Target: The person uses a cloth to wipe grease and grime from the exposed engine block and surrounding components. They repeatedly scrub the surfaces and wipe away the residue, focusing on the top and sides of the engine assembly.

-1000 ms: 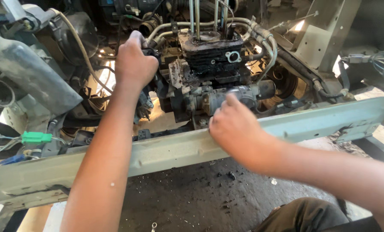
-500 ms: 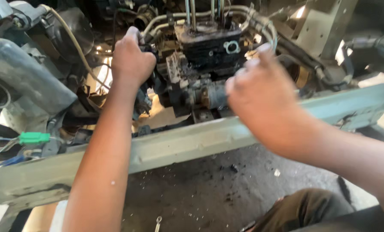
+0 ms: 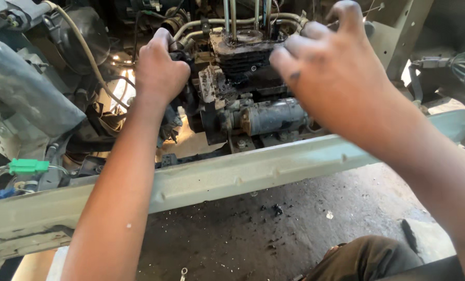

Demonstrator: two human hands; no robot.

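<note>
Left grip (image 3: pixel 159 70) clenched on greasy black engine part (image 3: pixel 183 57); right hand (image 3: pixel 331 73) spread, empty, above finned cylinder (image 3: pixel 243 54).

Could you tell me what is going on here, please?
A person is working with bare hands on a grimy engine block behind a pale green frame rail. The left hand grips a part beside the block. The right hand is raised in front of it, fingers spread, holding nothing visible.
</note>
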